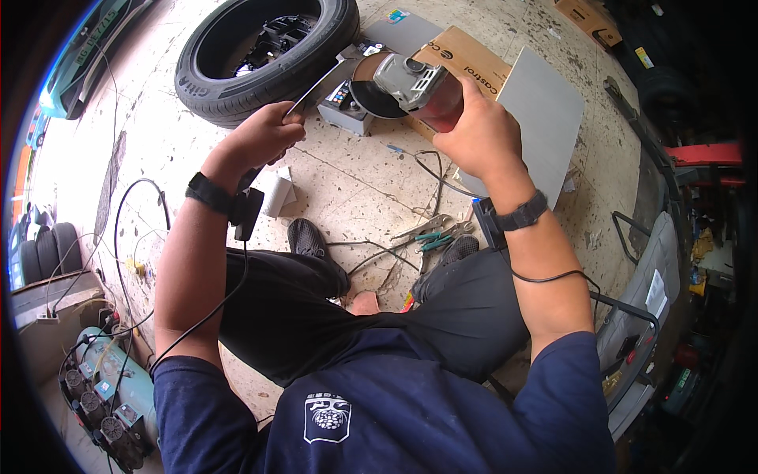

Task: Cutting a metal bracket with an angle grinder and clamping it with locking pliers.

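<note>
My right hand [485, 130] is closed around the reddish body of an angle grinder [410, 83] with a grey metal head. The grinder's dark round disc [379, 99] points left, toward my other hand. My left hand [268, 134] is closed around a long thin metal strip [320, 85], which slants up and right toward the disc. Whether strip and disc touch, I cannot tell. Below and behind the disc, a small grey box with coloured markings [345, 118] stands on the floor. Both wrists wear black straps with small devices.
A large tyre [197, 71] lies beyond my left hand. A cardboard box [466, 54] and a grey panel [545, 110] lie behind the grinder. Locking pliers [434, 233] and cables lie by my shoes. A teal compressor [130, 371] stands left, a folding chair [647, 292] right.
</note>
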Demonstrator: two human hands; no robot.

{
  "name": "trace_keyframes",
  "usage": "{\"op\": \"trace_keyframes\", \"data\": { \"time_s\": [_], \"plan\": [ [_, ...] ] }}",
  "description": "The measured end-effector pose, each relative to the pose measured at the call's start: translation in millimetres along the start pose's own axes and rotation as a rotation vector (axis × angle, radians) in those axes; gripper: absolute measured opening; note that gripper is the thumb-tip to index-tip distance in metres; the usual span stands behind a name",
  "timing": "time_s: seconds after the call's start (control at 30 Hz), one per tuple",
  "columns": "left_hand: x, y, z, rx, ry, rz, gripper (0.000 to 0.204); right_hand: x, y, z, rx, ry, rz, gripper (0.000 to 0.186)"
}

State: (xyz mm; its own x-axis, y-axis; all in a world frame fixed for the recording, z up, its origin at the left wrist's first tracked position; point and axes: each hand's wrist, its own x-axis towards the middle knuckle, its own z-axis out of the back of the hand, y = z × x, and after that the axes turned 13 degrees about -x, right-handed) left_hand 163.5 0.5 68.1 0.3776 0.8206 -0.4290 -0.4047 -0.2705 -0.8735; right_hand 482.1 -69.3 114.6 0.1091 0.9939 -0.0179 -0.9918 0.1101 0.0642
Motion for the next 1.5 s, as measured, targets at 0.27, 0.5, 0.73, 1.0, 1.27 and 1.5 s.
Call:
{"op": "trace_keyframes", "data": {
  "time_s": [0.27, 0.5, 0.73, 1.0, 1.27, 1.5],
  "plan": [
    [9, 7, 3, 0.372, -0.101, -0.159, 0.036, 3, -8, -6, 0.133, 0.058, -0.009, 0.064],
    [13, 13, 0, 0.413, -0.22, -0.281, 0.029, 6, -15, -19, 0.329, 0.071, 0.044, 0.068],
    [14, 11, 5, 0.537, -0.284, -0.316, 0.026, 8, -20, -21, 0.387, 0.093, 0.093, 0.069],
    [13, 9, 5, 0.574, -0.296, -0.305, 0.022, 5, -21, -19, 0.389, 0.064, 0.09, 0.074],
    [19, 14, 9, 0.633, -0.308, -0.33, 0.027, 7, -23, -23, 0.381, 0.057, 0.098, 0.075],
    [15, 7, 6, 0.722, -0.359, -0.321, 0.027, 8, -24, -24, 0.391, 0.082, 0.106, 0.075]
  ]
}}
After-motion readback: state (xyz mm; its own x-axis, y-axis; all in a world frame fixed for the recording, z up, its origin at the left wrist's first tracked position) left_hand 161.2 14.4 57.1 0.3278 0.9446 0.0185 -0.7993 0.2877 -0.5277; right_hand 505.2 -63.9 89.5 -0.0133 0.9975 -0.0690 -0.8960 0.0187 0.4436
